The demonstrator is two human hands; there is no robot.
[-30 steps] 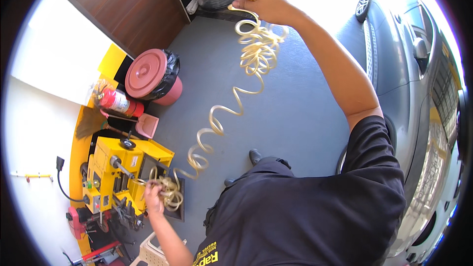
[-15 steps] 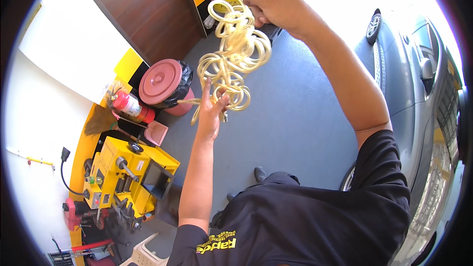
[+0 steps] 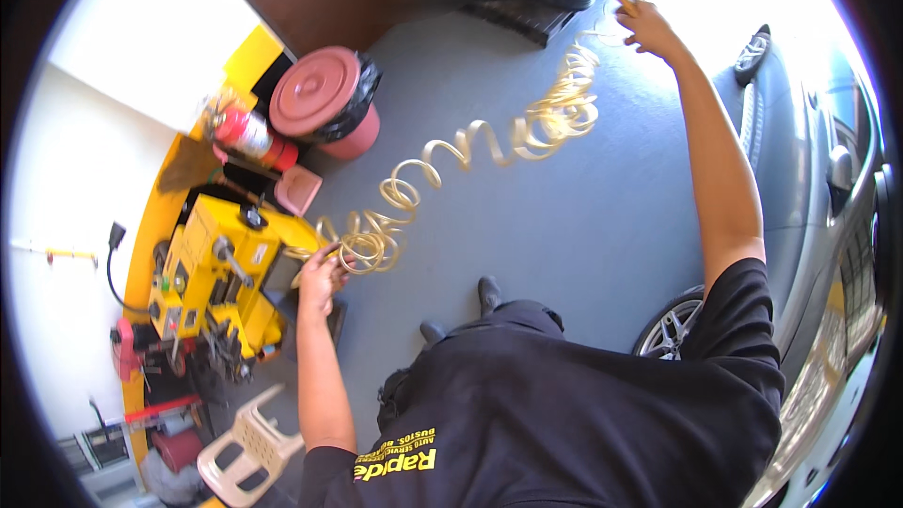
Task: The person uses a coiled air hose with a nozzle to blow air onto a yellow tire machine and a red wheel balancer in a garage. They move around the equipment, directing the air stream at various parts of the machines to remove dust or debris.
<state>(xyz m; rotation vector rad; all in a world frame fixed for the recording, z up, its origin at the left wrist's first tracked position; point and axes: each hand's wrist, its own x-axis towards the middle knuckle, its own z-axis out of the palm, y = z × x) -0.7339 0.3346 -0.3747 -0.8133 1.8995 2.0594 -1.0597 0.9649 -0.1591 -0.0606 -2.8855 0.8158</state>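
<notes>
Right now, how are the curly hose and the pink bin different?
The hose is pale yellow; the bin is pink, with a black bag. The hose is thin and curls round and round; the bin is one wide tub with a lid. The hose stretches from the left hand toward the right hand; the bin stands on the floor. Both show round shapes.

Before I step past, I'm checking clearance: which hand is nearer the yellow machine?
Left. The left hand is just right of the yellow machine; the right hand is far off, toward the upper right.
</notes>
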